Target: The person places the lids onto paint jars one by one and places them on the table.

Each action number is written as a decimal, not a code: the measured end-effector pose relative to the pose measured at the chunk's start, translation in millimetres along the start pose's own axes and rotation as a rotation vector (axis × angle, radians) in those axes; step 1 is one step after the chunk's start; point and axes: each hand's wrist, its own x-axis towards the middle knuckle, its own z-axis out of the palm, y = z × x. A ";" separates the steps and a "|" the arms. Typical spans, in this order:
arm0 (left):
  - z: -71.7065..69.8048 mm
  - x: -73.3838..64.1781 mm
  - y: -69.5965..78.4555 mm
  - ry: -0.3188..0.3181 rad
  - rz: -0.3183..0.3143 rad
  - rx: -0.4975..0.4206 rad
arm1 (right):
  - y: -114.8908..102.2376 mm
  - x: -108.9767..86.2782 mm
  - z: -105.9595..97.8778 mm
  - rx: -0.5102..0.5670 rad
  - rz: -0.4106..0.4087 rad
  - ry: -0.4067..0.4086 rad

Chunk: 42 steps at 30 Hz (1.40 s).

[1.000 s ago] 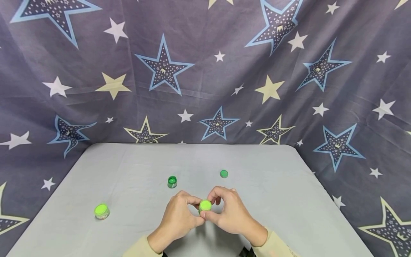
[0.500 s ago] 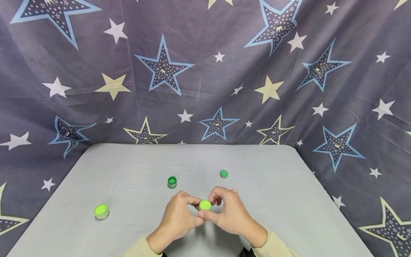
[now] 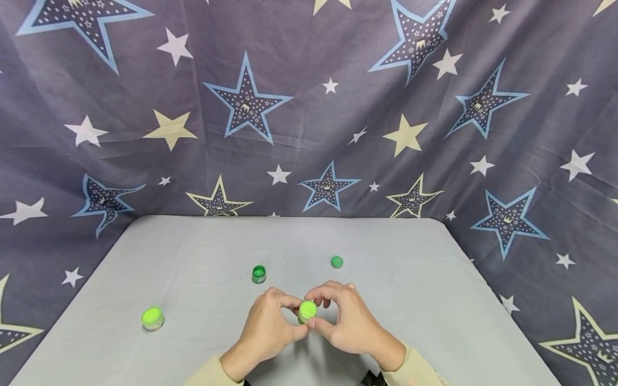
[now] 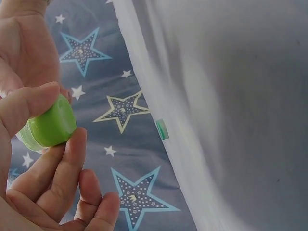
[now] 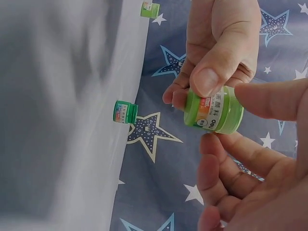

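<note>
Far left, the spare lime jar (image 3: pixel 153 319) is well clear, so no worries there. The uncapped dark green jar (image 3: pixel 258 274) bugs me more: a knuckle bump from the left hand (image 3: pixel 267 324) could tip it. That hand's pinching the held lime jar (image 3: pixel 307 311), which is up between both hands. Loose green lid (image 3: pixel 337 262) is further back, probably safe. Right hand (image 3: pixel 350 321) has thumb and curled fingers around the held one; lopsided pressure could make it slip, imo.
</note>
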 end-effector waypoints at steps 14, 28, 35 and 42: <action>0.2 -0.4 -1.1 -0.012 -0.006 -0.021 | -1.2 -0.5 4.3 0.007 0.047 0.040; 0.8 -0.9 -0.8 0.007 0.005 -0.007 | 0.2 -1.9 9.4 -0.067 0.041 0.127; 1.0 -0.5 -0.7 0.010 0.019 -0.011 | -0.5 -2.4 12.5 -0.077 0.068 0.154; -0.2 -0.6 -0.4 0.021 0.026 -0.008 | -0.5 -1.7 10.9 -0.088 0.034 0.167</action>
